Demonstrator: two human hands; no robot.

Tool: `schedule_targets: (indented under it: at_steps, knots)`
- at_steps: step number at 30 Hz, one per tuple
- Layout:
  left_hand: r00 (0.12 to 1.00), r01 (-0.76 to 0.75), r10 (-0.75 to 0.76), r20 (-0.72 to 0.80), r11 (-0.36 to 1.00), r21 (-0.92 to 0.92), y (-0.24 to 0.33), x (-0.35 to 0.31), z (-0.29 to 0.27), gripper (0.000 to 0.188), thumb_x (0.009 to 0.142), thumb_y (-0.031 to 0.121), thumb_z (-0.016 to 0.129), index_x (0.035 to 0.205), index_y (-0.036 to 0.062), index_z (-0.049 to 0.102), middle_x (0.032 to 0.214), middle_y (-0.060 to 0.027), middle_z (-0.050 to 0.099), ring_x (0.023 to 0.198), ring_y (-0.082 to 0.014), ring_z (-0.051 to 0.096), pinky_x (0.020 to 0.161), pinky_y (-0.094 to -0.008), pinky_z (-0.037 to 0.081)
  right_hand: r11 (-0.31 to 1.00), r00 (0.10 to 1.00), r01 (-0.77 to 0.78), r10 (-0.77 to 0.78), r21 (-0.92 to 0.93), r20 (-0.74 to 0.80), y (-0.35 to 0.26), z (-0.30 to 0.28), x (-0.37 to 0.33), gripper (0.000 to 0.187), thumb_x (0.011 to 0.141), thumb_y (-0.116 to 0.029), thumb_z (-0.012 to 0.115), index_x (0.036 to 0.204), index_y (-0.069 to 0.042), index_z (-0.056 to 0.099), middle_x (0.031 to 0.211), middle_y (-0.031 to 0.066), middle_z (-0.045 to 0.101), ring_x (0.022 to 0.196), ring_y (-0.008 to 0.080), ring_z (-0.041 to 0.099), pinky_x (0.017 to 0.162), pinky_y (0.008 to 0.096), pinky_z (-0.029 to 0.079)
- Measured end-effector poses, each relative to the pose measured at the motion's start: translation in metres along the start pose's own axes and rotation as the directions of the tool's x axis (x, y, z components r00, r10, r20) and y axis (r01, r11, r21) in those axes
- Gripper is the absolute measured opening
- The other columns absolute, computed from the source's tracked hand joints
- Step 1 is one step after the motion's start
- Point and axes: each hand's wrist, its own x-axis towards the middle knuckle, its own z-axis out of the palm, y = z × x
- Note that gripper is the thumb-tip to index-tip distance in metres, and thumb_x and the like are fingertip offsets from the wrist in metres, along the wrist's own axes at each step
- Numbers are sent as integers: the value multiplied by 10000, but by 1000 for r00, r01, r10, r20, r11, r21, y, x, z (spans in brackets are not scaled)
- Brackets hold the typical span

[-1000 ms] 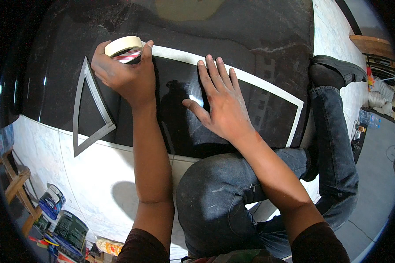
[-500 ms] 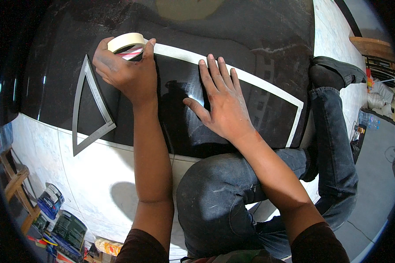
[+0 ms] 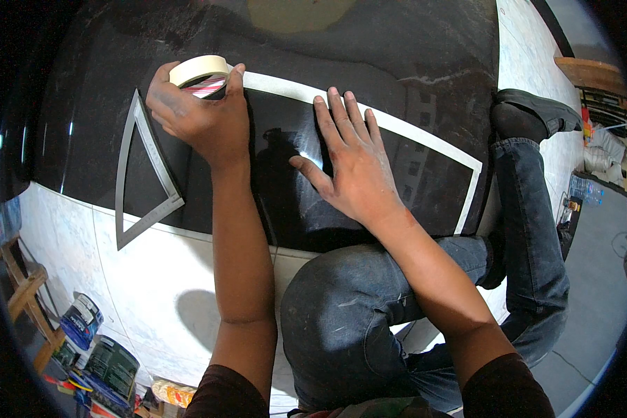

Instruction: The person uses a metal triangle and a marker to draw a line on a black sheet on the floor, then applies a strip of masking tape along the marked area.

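A cream roll of masking tape [image 3: 200, 67] is gripped in my left hand [image 3: 200, 122], thumb and fingers around it, over a glossy black panel [image 3: 285, 195]. From the roll a pale strip of tape [image 3: 425, 134] runs to the right along the panel, then bends down toward its near edge. My right hand [image 3: 359, 164] lies flat with fingers spread, its fingertips on the strip. Left of my left hand rests a grey metal triangle ruler [image 3: 123, 174], one corner sticking out past the panel's near edge over the white tiles.
White tiled floor [image 3: 139, 292] borders the panel. At lower left stand a blue can [image 3: 81, 322], a dark green can [image 3: 110, 369] and a wooden frame [image 3: 26, 292]. My bent leg [image 3: 341, 313] is close to the near edge; my shoe [image 3: 536, 111] sits by the right edge.
Almost nothing differs. Both hands hold the same places, and the tape roll appears very slightly lower in the picture.
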Motion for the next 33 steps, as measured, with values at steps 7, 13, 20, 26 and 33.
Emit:
schedule_targets:
  at_steps: [7,13,20,26,33]
  knots:
    - [1000,-21,21,9,1000,10,-4,-1,-1,825,762,320,983,1377,15,527,1296,-166,514,1202,-340,545,978,-569,432,1000,1000,-8,8,-7,-18,-2,1,1,913,1053,-600,623,1671,27,381,1733,314,347,1628,487,307,1317,643,242]
    - [999,-38,38,-4,998,44,1,-1,0,821,778,365,975,1367,-5,539,1274,-169,528,1191,-368,558,974,-565,441,1000,998,2,-2,4,-69,-3,4,8,913,1057,-620,606,1675,13,383,1740,300,344,1625,486,313,1320,639,235]
    - [995,-95,100,-19,979,178,2,4,0,915,707,430,1041,1329,-47,568,1199,-212,581,1093,-420,633,920,-553,528,994,991,45,-32,96,-131,4,13,12,1004,1002,-589,701,1651,94,353,1702,312,375,1621,478,313,1330,609,248]
    - [997,-60,53,51,989,138,-3,1,0,936,755,398,1020,1422,-4,501,1301,-197,530,1197,-386,584,980,-585,475,985,991,-125,129,117,-29,32,-6,-26,1035,1024,-557,689,1680,119,259,1762,336,256,1668,452,223,1364,529,196]
    - [998,34,-41,57,992,119,-2,3,-3,925,779,418,1005,1432,-6,506,1301,-190,527,1287,-409,525,1087,-598,414,905,907,-420,421,-70,8,126,-44,-128,1113,1045,-707,547,1712,102,173,1792,330,176,1688,448,151,1368,531,155]
